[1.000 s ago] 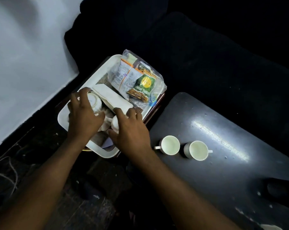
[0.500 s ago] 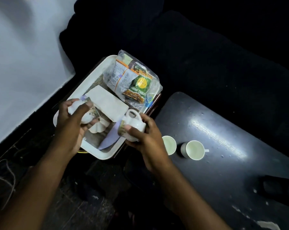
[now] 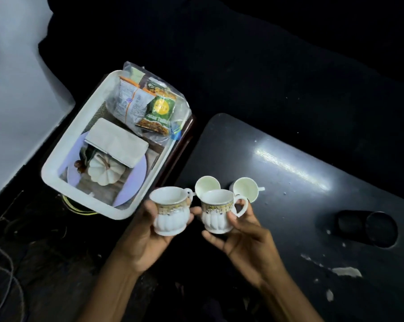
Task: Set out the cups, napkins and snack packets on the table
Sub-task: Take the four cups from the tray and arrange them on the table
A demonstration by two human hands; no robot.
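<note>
Head view, landmark: the white tray, which sits off the table's edge.

Left hand: fingers and thumb curled round the left-hand cup, carried upright just beyond the tray's near corner, above the floor rather than the table.

Right hand: fingers wrapped round the right-hand cup, upright, farther from the tray than the other, over the table's near edge; the two cups are close but apart.

Done so far: two plain cups already stand on the table, past the tray's near corner, partly hidden behind the held pair.

Left to do: by my judgement, set down both held cups, then move the napkins, stacked in the tray's middle, and the snack packets, in a clear bag at the tray's far end.

Progress estimate: roughly a third, cups nearly finished.

Look of the held cups: white, ribbed lower body, a gold patterned band under the rim, looped handle pointing away from the tray; both appear empty.

Other: a dark cylinder lies on the table, well apart from the tray.
</note>
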